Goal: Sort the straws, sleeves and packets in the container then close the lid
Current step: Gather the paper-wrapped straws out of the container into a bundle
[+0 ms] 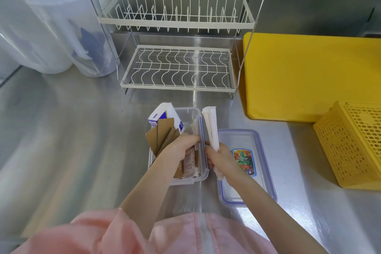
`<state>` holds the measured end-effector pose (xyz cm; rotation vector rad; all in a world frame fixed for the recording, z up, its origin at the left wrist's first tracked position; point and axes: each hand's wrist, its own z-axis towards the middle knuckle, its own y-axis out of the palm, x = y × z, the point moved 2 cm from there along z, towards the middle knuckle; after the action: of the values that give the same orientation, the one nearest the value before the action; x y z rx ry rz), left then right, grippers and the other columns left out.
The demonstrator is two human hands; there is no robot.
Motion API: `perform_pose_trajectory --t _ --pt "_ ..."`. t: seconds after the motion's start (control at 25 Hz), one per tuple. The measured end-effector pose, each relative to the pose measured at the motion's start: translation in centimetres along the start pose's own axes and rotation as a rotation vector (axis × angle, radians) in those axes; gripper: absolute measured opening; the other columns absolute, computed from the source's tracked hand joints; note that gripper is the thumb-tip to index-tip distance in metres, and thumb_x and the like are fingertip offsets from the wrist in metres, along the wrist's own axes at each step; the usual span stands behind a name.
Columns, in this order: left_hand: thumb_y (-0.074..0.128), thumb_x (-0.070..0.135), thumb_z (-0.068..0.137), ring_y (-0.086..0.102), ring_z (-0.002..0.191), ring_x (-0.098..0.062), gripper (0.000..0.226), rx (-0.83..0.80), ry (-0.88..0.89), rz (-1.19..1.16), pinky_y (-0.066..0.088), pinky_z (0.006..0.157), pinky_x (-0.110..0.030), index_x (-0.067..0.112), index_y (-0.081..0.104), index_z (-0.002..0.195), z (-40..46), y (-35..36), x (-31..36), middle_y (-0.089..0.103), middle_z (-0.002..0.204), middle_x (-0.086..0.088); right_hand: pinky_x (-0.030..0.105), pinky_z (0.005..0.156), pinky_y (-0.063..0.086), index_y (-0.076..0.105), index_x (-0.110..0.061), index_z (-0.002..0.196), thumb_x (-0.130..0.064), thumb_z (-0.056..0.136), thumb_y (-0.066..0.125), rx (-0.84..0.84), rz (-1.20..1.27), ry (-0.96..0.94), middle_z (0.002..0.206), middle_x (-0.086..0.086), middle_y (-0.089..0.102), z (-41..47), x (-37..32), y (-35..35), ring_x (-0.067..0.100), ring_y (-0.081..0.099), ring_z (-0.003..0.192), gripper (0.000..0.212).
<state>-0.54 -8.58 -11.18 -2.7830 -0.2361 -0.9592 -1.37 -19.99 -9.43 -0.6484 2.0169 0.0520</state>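
A clear plastic container (196,112) sits on the steel counter in front of me. Brown cardboard sleeves (159,137) fan out at its left side, beside a white and blue box (165,113). Small packets (188,164) lie in its near end. My left hand (179,147) reaches inside the container over the packets; whether it grips anything is hidden. My right hand (219,158) holds a bundle of white paper-wrapped straws (211,127) upright, just outside the container's right wall. The lid (243,198), clear with blue rim and a fruit label, lies flat to the right.
A white two-tier wire dish rack (177,39) stands behind the container. A yellow cutting board (305,76) and a yellow perforated basket (354,144) sit to the right. Translucent plastic tubs (61,27) stand at the back left.
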Motion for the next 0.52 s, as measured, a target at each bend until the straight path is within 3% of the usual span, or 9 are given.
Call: perform_pose_trajectory --t 0.12,0.2,0.4,0.52 --pt "0.051 0.007 0.087 0.056 0.077 -0.019 0.025 -0.034 0.015 -0.108 0.049 0.076 -0.030 0.005 0.053 0.111 -0.3 0.1 0.1 0.057 0.083 -0.010 0.020 0.049 0.041 0.053 -0.001 0.115 -0.010 0.093 0.044 -0.009 0.020 0.026 0.064 0.002 0.046 0.2 0.0 -0.2 0.012 0.044 0.056 0.025" --pt "0.051 0.008 0.087 0.056 0.081 -0.019 0.024 -0.047 0.023 -0.127 0.048 0.072 -0.027 0.006 0.051 0.111 -0.5 0.1 0.0 0.058 0.088 -0.010 0.021 0.051 0.042 0.052 -0.001 0.117 -0.011 0.093 0.045 -0.025 0.013 0.022 0.065 0.003 0.046 0.1 0.0 -0.2 0.012 0.045 0.058 0.026" --pt "0.049 0.013 0.088 0.057 0.081 -0.019 0.029 -0.117 0.072 -0.109 0.048 0.074 -0.028 0.002 0.054 0.116 -1.0 -0.1 0.0 0.059 0.087 -0.011 0.016 0.049 0.044 0.052 -0.006 0.117 -0.015 0.094 0.046 -0.040 -0.002 0.043 0.069 0.001 0.049 0.0 -0.2 -0.4 0.010 0.048 0.060 0.026" --pt "0.048 0.022 0.091 0.061 0.095 -0.025 0.030 -0.189 0.114 -0.115 0.050 0.088 -0.036 0.005 0.056 0.114 -1.4 -0.2 -0.1 0.063 0.102 -0.017 0.018 0.050 0.042 0.050 -0.006 0.123 -0.017 0.094 0.047 -0.037 -0.010 0.055 0.071 0.000 0.049 0.1 -0.1 -0.4 0.009 0.048 0.062 0.031"
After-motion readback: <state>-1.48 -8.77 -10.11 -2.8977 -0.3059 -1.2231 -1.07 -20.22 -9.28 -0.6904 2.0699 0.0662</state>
